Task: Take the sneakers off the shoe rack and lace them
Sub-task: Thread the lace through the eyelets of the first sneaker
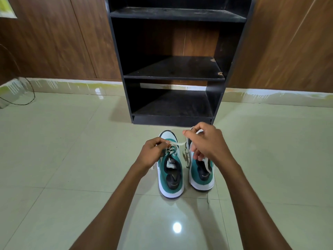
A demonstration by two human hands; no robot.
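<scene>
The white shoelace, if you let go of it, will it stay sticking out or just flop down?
Probably flop. The white shoelace only looks straight because the left hand and right hand pinch it and pull it taut above the left sneaker. The loose lace on the right sneaker already droops limply, so it seems soft and light.

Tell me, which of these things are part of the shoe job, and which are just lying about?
Part of the job:
left sneaker
right sneaker
white lace, pinched by the left hand and the right hand
black shoe rack, which the sneakers came from

Just lying about:
dark cable on the floor by the wall
</scene>
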